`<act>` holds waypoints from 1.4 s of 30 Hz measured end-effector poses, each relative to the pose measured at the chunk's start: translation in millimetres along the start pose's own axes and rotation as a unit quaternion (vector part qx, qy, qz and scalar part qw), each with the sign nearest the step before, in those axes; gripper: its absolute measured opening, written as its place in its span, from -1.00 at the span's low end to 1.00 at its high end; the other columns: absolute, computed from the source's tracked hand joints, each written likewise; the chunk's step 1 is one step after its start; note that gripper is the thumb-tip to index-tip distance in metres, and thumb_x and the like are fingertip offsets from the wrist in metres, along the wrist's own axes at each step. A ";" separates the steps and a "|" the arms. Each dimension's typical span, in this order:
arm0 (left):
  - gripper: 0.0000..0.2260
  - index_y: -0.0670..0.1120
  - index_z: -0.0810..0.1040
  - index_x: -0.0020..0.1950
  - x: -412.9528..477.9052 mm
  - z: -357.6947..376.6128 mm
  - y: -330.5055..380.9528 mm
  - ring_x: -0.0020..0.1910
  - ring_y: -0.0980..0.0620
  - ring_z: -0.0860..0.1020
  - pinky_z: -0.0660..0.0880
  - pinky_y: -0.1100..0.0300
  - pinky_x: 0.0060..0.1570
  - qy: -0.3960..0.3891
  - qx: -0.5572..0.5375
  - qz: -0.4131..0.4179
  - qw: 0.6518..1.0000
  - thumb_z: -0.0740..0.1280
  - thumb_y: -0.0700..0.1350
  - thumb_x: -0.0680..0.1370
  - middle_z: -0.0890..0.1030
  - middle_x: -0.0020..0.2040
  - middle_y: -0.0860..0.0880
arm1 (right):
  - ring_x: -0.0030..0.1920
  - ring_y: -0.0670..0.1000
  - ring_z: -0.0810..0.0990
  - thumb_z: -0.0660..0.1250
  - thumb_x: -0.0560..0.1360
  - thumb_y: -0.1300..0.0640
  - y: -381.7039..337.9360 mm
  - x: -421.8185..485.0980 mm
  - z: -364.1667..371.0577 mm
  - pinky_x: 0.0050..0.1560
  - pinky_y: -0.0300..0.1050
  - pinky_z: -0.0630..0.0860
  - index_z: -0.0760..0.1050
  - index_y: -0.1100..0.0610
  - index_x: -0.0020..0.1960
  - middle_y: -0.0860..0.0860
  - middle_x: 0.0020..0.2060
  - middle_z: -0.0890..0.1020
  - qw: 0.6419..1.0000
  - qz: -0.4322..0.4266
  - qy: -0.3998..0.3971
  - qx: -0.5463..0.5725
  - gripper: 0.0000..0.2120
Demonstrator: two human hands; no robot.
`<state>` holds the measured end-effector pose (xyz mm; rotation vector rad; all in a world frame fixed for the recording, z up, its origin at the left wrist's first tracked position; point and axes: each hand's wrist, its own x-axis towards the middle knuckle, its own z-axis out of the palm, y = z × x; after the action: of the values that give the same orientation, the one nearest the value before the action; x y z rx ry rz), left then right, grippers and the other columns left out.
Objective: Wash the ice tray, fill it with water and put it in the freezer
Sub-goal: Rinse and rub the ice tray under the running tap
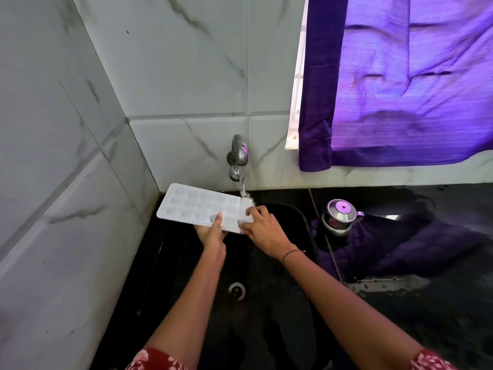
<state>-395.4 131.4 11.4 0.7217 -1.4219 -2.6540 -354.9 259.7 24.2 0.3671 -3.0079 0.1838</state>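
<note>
Kitchen corner: white marble-look wall tiles (186, 76), glossy black counter (440, 329), black sink (266, 316) with a metal drain (237, 289). Purple curtain (400, 89) hangs over the window at right. Steel tap (237, 156) on the wall is running, with a thin stream of water (242, 189).

Ice tray (197, 206) is white plastic, flat and rectangular with rows of rounded wells, wells facing up. It is held over the back of the sink under the tap. Long axis runs left-right; the left end juts toward the wall corner, unsupported, and the right end sits under the stream.

Left hand (210, 233) pinches the near long edge, thumb on top and fingers underneath. Right hand (262, 231) grasps the right end, fingers curled over the wells where the water lands, thumb at the near corner. Both hands are on the tray's right half, the right one nearer the stream. Beaded bracelet (292, 253) on the right wrist.

Judgement: wash step, rinsing or rubbing the right-end wells. The left wells are away from the stream, so the tray would have to slide right along its long axis to reach them. Wet plastic is likely slippery, and the overhang could tip.

Lidded steel pot (338, 217) sits on a dark purple cloth (400, 252) on the counter, right of the sink.
</note>
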 end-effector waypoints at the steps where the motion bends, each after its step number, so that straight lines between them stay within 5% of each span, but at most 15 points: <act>1: -0.43 -0.11 0.27 0.44 0.5 -2.8 0.5 0.19 -0.15 0.54 0.56 -0.10 0.05 -0.004 0.023 0.016 1.000 0.34 -0.38 0.48 0.50 0.29 -0.16 | 0.31 0.13 0.26 0.11 0.61 -0.04 -0.2 -2.1 2.5 0.20 0.04 0.38 0.45 -0.03 0.26 0.08 0.30 0.33 1.000 -0.008 -0.016 -0.001 -0.72; 5: -0.48 -0.10 0.32 0.39 -5.9 -11.2 3.4 0.11 -0.04 0.53 0.49 0.10 0.07 0.010 0.216 0.077 0.973 0.38 -0.30 0.48 0.52 0.19 -0.07 | 0.33 0.12 0.26 0.20 0.57 -0.03 -9.5 -10.0 14.5 0.25 0.04 0.38 0.37 0.01 0.31 0.07 0.32 0.32 0.998 -0.003 -0.057 0.010 -0.66; 9: -0.64 -0.10 0.43 0.26 -2.9 -18.7 13.5 0.09 -0.17 0.57 0.49 0.01 0.03 0.029 0.485 0.144 0.862 0.39 -0.13 0.49 0.60 0.13 -0.13 | 0.29 0.15 0.28 0.20 0.57 0.07 -15.6 -13.5 23.6 0.20 0.06 0.40 0.36 0.09 0.31 0.10 0.30 0.31 0.997 0.000 -0.071 -0.011 -0.67; 13: -0.60 -0.08 0.39 0.31 0.0 -25.0 19.1 0.09 -0.20 0.57 0.47 0.00 0.03 0.030 0.560 0.194 0.805 0.35 -0.07 0.51 0.61 0.12 -0.14 | 0.24 0.17 0.30 0.20 0.57 0.12 -14.8 -9.5 35.5 0.19 0.07 0.43 0.41 0.13 0.25 0.12 0.24 0.32 0.991 0.056 -0.104 0.067 -0.73; 17: -0.57 -0.07 0.31 0.36 2.7 -26.3 20.1 0.10 -0.23 0.56 0.48 -0.02 0.03 0.049 0.533 0.151 0.831 0.31 -0.01 0.54 0.59 0.16 -0.16 | 0.20 0.13 0.39 0.22 0.57 0.13 -20.2 -5.3 43.7 0.23 -0.05 0.37 0.34 0.20 0.25 0.14 0.21 0.37 0.939 0.173 -0.095 0.282 -0.72; 21: -0.68 -0.13 0.38 0.31 11.5 -29.5 18.0 0.09 -0.19 0.57 0.50 0.04 0.02 0.024 0.453 0.092 0.886 0.27 -0.07 0.58 0.59 0.17 -0.15 | -0.04 -0.04 0.50 0.15 0.62 0.04 -26.4 -1.8 35.1 -0.11 -0.22 0.42 0.22 0.19 0.30 0.03 0.03 0.47 0.841 0.271 -0.057 0.465 -0.66; 23: -0.71 -0.16 0.41 0.27 15.9 -32.0 17.4 0.10 -0.19 0.57 0.51 -0.02 0.11 0.006 0.425 0.070 0.903 0.25 -0.08 0.59 0.58 0.18 -0.17 | -0.19 -0.08 0.50 0.11 0.63 0.07 -26.3 1.6 32.4 -0.28 -0.26 0.42 0.20 0.17 0.29 0.00 -0.11 0.51 0.830 0.281 -0.037 0.480 -0.70; 30: -0.50 -0.02 0.08 0.52 22.4 -20.8 17.3 0.17 -0.23 0.52 0.48 -0.07 0.18 -0.015 0.441 0.031 0.897 0.15 -0.08 0.61 0.49 0.28 -0.19 | -0.32 -0.11 0.41 0.06 0.61 0.19 -34.6 8.8 28.5 -0.35 -0.22 0.33 0.25 0.11 0.17 0.02 -0.21 0.49 0.860 0.268 0.007 0.434 -0.86; 34: -0.54 -0.02 0.15 0.50 25.1 -14.4 16.2 0.13 -0.16 0.52 0.47 0.07 0.06 -0.038 0.377 0.032 0.925 0.14 -0.17 0.61 0.48 0.28 -0.18 | -0.29 -0.08 0.44 0.07 0.59 0.25 -25.0 12.3 23.4 -0.35 -0.25 0.38 0.38 0.16 0.08 0.08 -0.17 0.53 0.876 0.251 0.031 0.410 -0.85; 37: -0.58 -0.04 0.21 0.47 25.7 -4.7 17.0 0.01 -0.09 0.51 0.48 0.10 0.01 -0.026 0.336 0.030 0.941 0.13 -0.18 0.61 0.50 0.23 -0.16 | -0.09 0.02 0.55 0.10 0.62 0.09 -13.3 16.5 20.2 -0.07 -0.05 0.56 0.45 0.08 0.10 0.07 0.00 0.56 0.916 0.212 0.032 0.340 -0.82; 42: -0.61 -0.02 0.21 0.47 33.0 6.4 18.3 0.15 -0.17 0.53 0.48 0.08 0.05 -0.007 0.321 0.024 0.947 0.11 -0.14 0.63 0.49 0.26 -0.18 | 0.27 0.10 0.35 0.03 0.60 -0.17 0.6 17.6 5.1 0.14 0.06 0.44 0.51 0.01 0.24 0.07 0.26 0.41 0.986 0.140 0.007 0.093 -0.58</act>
<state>-430.7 117.4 16.5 0.6784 -2.3009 -2.1380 -372.5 255.5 21.2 -0.0457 -3.0234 0.4894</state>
